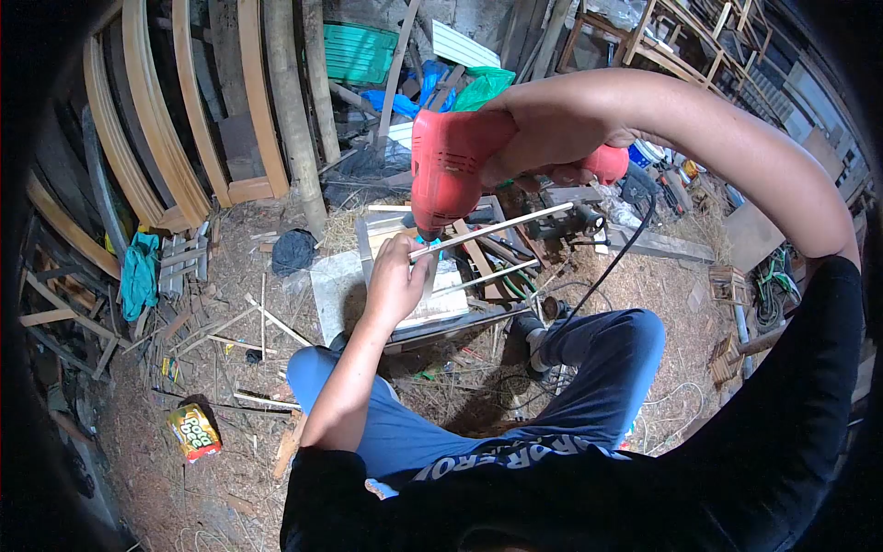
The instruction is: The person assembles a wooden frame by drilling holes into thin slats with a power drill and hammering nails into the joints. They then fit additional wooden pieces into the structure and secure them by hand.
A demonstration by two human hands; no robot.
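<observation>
My right hand (556, 138) is wrapped round the handle of a red power drill (446, 170). The drill points down, its tip close to the end of a thin wooden strip (506, 230). My left hand (397, 276) grips that strip near its left end, just below the drill's nose. The strip slants up to the right above a low work surface (441, 328). A second thin strip (487, 278) lies lower, nearly parallel to it. Where the drill meets the wood is too small to make out.
A black cord (625, 248) hangs from the drill's handle end. A metal vise-like tool (575, 221) sits beyond the work surface. Wooden frames (152, 110) lean at the left. A yellow and red snack packet (195, 432) and wood scraps lie on the ground.
</observation>
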